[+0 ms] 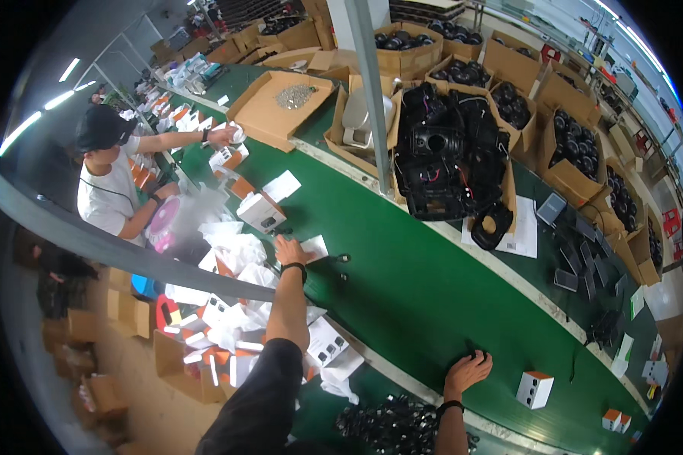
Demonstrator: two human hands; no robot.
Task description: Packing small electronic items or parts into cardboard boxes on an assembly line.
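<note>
My left hand (289, 250) reaches far along the green belt, its fingers stretched toward a small black piece (283, 230) beside a white and orange box (261, 211). A white card (314, 248) lies by its right side, and a short black cable end (343, 258) is just beyond. Near the front edge of the belt, my right hand (467, 372) has curled fingers with a small dark piece at the tips, too small to name. To its right stands a white box with an orange top (535, 390).
A co-worker (110, 178) stands at the left beside heaped white bags (239, 250) and boxes. A metal post (368, 91) rises behind the belt. A carton of black plastic housings (514, 182) stands beyond. Black cables (387, 428) lie heaped at the front.
</note>
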